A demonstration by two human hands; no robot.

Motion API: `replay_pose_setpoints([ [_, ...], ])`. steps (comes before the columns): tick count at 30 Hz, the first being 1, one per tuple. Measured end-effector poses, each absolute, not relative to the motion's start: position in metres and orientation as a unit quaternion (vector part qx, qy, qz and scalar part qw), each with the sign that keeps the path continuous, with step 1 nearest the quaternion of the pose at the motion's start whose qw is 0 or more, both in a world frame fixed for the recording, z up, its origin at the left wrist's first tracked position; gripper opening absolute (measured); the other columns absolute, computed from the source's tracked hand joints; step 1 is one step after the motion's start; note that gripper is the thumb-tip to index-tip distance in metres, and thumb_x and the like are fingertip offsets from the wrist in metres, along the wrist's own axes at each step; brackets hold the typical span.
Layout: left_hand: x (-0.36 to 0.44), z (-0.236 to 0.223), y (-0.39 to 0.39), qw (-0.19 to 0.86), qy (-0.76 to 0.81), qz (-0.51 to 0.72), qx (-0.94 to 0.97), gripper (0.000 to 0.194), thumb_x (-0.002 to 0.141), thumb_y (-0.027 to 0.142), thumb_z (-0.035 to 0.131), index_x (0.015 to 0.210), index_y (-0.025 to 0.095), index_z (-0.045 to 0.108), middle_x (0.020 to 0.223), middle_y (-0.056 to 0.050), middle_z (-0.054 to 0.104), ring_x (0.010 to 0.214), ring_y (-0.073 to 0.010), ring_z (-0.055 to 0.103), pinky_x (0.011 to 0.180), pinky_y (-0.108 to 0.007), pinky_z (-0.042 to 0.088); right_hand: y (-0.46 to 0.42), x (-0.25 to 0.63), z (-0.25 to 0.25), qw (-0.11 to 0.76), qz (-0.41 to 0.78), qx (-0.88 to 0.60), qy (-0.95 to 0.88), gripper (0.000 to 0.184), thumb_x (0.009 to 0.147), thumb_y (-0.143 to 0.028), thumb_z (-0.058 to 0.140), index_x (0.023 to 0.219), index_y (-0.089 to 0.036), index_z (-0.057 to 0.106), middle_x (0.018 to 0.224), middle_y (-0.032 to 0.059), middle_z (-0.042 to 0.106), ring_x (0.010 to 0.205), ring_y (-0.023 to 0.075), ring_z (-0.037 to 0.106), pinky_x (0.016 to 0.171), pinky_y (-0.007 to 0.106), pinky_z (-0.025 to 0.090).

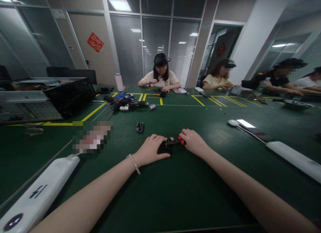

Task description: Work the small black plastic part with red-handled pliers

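Note:
My left hand (149,150) wears a beaded bracelet and holds down a small black part (163,148) on the green table. Its kind cannot be made out. Closed around red-handled pliers (181,140), my right hand (194,142) is just to the right. The dark jaws of the pliers reach left onto the black part, near a small light-coloured piece at its top edge. A thin wire-like bit sticks up by the right fingertips. Beyond my left hand lies a small dark component (139,127), touched by neither hand.
A pile of black and blue cables (127,102) lies farther back, left of a metal cylinder (151,107). An opened computer case (45,99) stands at left. White power banks (40,189) flank my arms, with a phone (253,129) at right. Several people sit across the table.

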State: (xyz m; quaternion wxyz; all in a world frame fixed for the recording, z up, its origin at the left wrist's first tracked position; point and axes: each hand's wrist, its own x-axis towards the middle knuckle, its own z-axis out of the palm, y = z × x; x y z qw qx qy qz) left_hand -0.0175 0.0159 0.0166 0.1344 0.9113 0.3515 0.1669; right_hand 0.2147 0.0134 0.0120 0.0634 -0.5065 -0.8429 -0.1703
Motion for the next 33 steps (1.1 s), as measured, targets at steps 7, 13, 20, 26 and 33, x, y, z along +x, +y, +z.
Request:
replay_pose_setpoints([
  [7, -0.018, 0.0172, 0.0158, 0.138, 0.352, 0.164, 0.911, 0.058, 0.073, 0.06, 0.049, 0.118, 0.025, 0.042, 0.118, -0.004, 0.048, 0.108, -0.0252, 0.04, 0.087, -0.04, 0.035, 0.0139, 0.2159, 0.0121, 0.071, -0.162, -0.497, -0.85, 0.027, 0.064, -0.005, 0.05, 0.088, -0.014, 0.056, 0.093, 0.0085, 0.054, 0.083, 0.0189, 0.049, 0.072, 0.029, 0.038],
  [13, -0.018, 0.0168, 0.0157, 0.143, 0.355, 0.163, 0.909, 0.058, 0.073, 0.059, 0.05, 0.118, 0.024, 0.042, 0.118, -0.005, 0.048, 0.108, -0.0256, 0.04, 0.087, -0.04, 0.036, 0.015, 0.2164, 0.0111, 0.071, -0.162, -0.498, -0.849, 0.028, 0.063, -0.004, 0.051, 0.089, -0.014, 0.056, 0.093, 0.0083, 0.054, 0.084, 0.019, 0.049, 0.073, 0.03, 0.038],
  [20, -0.0175, 0.0186, 0.0149, 0.144, 0.357, 0.159, 0.909, 0.057, 0.073, 0.058, 0.051, 0.118, 0.024, 0.043, 0.118, -0.005, 0.048, 0.108, -0.0262, 0.04, 0.087, -0.041, 0.036, 0.0146, 0.2149, 0.0124, 0.064, -0.164, -0.506, -0.844, 0.027, 0.065, -0.005, 0.051, 0.089, -0.014, 0.056, 0.092, 0.0086, 0.054, 0.083, 0.0189, 0.049, 0.072, 0.029, 0.038],
  [26, -0.0181, 0.0167, 0.0157, 0.143, 0.352, 0.164, 0.91, 0.057, 0.072, 0.059, 0.051, 0.117, 0.024, 0.042, 0.118, -0.004, 0.049, 0.107, -0.0255, 0.04, 0.087, -0.041, 0.036, 0.0137, 0.2149, 0.014, 0.066, -0.16, -0.5, -0.848, 0.026, 0.065, -0.004, 0.05, 0.089, -0.014, 0.057, 0.091, 0.0082, 0.054, 0.082, 0.0181, 0.049, 0.071, 0.029, 0.038],
  [33, -0.0171, 0.0178, 0.015, 0.135, 0.352, 0.167, 0.911, 0.056, 0.073, 0.057, 0.051, 0.117, 0.024, 0.043, 0.118, -0.005, 0.049, 0.107, -0.0262, 0.04, 0.087, -0.041, 0.035, 0.0132, 0.2152, 0.0137, 0.066, -0.163, -0.5, -0.848, 0.03, 0.062, -0.005, 0.053, 0.09, -0.014, 0.057, 0.093, 0.0085, 0.054, 0.084, 0.0191, 0.049, 0.072, 0.03, 0.038],
])
